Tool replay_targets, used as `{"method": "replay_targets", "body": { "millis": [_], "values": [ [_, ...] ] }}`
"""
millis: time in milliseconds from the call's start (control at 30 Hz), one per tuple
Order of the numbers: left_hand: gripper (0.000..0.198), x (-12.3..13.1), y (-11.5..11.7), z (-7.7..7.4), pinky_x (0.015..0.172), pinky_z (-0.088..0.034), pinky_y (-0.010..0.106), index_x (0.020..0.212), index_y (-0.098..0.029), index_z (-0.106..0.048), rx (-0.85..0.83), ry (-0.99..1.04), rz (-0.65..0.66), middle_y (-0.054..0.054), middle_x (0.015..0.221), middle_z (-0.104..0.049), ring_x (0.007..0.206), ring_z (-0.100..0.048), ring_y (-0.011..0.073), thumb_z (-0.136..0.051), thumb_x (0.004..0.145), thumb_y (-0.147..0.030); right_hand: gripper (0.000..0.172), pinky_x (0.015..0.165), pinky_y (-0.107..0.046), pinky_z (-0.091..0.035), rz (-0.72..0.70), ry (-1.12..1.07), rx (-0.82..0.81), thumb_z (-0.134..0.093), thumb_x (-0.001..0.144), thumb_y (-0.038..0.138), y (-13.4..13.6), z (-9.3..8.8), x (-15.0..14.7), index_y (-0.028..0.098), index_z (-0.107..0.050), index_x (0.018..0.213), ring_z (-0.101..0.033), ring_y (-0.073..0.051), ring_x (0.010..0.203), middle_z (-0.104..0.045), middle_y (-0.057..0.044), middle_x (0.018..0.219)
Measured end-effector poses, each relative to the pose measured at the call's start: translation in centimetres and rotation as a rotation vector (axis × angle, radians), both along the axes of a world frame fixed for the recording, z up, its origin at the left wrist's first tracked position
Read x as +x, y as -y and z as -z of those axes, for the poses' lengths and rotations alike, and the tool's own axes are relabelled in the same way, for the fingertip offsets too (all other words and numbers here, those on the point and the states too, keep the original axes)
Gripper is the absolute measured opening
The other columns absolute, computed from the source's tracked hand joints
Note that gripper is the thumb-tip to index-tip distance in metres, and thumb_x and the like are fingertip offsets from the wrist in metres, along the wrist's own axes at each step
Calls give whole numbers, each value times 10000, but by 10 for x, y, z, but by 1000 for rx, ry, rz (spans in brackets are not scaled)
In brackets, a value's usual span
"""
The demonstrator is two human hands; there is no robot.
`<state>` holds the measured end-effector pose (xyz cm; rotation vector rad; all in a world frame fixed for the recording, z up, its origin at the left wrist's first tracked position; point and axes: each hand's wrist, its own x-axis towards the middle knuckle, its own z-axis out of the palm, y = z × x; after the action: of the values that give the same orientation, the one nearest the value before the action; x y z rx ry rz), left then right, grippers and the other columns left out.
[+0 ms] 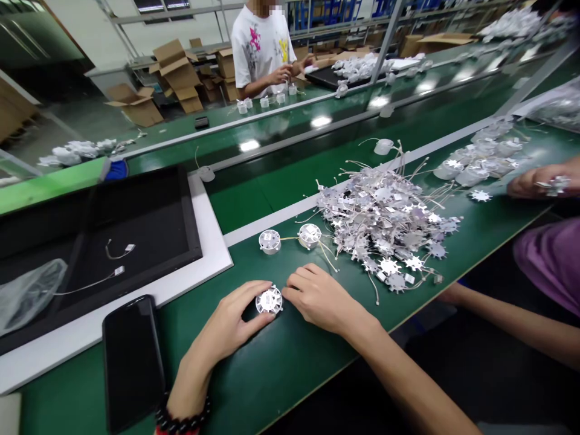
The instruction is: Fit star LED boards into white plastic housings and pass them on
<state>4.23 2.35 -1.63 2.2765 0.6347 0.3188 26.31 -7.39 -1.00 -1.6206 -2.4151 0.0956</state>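
Note:
A small round white lamp base with a star-shaped metal plate on top [269, 300] rests on the green bench. My left hand [229, 323] curls round its left side, thumb and fingers gripping it. My right hand [319, 296] lies closed against its right side, fingertips touching the part. Two finished round white units [270, 241] [310, 235] with thin wires sit just beyond my hands. A large heap of star-shaped metal plates with wires [385, 223] lies to the right of them.
A black phone [132, 359] lies at my left. A black tray in a white frame [136, 223] holds loose wires and a plastic bag. A neighbour's hand [541, 181] and arm work at right by white housings [480, 160]. Another person stands across the conveyor.

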Motion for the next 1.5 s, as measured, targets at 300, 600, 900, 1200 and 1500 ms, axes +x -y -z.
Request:
{"method": "replay_targets", "body": {
  "millis": [300, 600, 900, 1200, 1500],
  "values": [
    [302, 0, 0, 2, 1063, -527, 389, 1255, -300, -615, -20, 15, 4, 38, 1314, -660, 1212, -636, 225, -613, 983, -432, 261, 769, -358, -341, 14, -12, -45, -502, 952, 26, -3, 2, 1, 151, -729, 980, -517, -211, 848, -667, -82, 939],
    [421, -1, -1, 4, 1061, -533, 376, 1365, -316, -560, 58, 47, 8, 46, 1363, -638, 1234, -632, 242, -636, 969, -437, 300, 861, -366, -435, 49, -118, -97, -549, 975, 211, 3, -9, 1, 132, -631, 1252, -575, -247, 1019, -655, -123, 1158],
    [540, -10, -6, 18, 1075, -512, 418, 1486, -276, -404, 288, 214, -43, 117, 1415, -577, 1272, -590, 267, -507, 1016, -521, 519, 1105, -512, -391, 30, -186, -46, -609, 957, 357, -9, -4, -22, 115, -498, 1404, -499, -327, 1311, -600, -187, 1338],
    [384, -2, -4, 7, 1081, -495, 383, 1369, -206, -535, 454, 248, -23, 126, 1340, -615, 1262, -581, 249, -502, 1043, -406, 369, 1168, -577, -318, 432, -20, 108, -489, 1008, 261, -45, -20, 50, 81, -662, 1279, -397, -373, 1441, -540, -215, 1461],
    [290, -4, -6, 10, 1095, -487, 398, 1308, -194, -557, 510, 244, -52, 133, 1328, -604, 1286, -551, 242, -493, 1051, -311, 217, 1223, -572, -205, 357, 49, 31, -580, 973, 242, -50, -8, -1, 149, -776, 959, -461, -336, 1391, -682, -162, 1270]
  ]
}}
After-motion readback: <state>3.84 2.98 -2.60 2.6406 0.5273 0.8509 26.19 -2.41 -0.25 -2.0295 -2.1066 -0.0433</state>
